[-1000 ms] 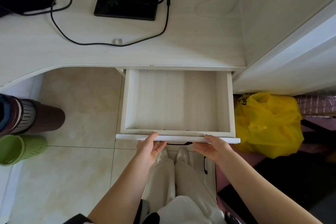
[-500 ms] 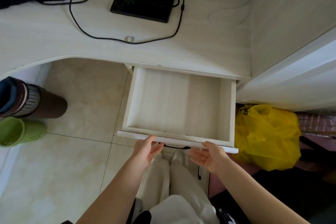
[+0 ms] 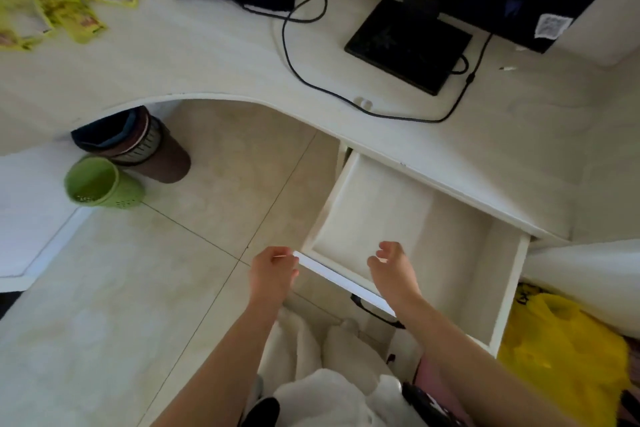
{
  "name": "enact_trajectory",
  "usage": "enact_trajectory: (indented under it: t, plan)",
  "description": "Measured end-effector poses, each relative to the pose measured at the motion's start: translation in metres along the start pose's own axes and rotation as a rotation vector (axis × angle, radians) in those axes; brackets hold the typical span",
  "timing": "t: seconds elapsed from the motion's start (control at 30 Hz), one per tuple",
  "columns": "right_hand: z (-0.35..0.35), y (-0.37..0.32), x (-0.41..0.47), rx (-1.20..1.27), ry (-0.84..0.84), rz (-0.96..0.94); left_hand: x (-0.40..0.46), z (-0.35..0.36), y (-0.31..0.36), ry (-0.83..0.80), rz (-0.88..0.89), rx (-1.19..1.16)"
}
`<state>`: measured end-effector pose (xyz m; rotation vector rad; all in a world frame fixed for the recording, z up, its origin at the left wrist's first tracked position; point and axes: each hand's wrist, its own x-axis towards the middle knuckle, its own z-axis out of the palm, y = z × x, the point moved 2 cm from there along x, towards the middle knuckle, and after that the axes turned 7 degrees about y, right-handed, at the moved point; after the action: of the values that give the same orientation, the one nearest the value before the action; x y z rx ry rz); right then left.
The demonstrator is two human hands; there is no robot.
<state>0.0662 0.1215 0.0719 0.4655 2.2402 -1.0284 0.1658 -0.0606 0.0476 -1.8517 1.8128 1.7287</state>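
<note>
Hovering my left hand (image 3: 273,272) and right hand (image 3: 393,272) at the drawer (image 3: 377,211) front, fingers loosely curled, empty; I'd push evenly.

Both forearms (image 3: 221,367) bare up to the frame edge, left hand (image 3: 273,274) and right hand (image 3: 393,270) likewise uncovered. Loose off-white trousers (image 3: 301,343), creased; pale shoe (image 3: 348,324) showing, blurred. White top (image 3: 322,395) bunched at the waist.

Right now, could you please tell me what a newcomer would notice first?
An open white drawer juts from the desk, right of centre, with left hand and right hand at its front. A yellow bag sits lower right; a green bin sits on the floor, left.
</note>
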Motion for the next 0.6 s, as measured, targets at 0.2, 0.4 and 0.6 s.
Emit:
enact_trajectory:
  t: [0.2,0.4,0.6]
  plan:
    - [0.067,-0.066,-0.006,-0.322,-0.073,-0.305,0.042,-0.071,0.025,0.108,0.197,0.219]
    - [0.144,-0.152,-0.017,-0.545,-0.101,-0.514,0.099,-0.17,0.056,0.209,0.249,0.364]
    - [0.216,-0.228,-0.022,-0.635,-0.121,-0.653,0.15,-0.242,0.094,0.298,0.306,0.406]
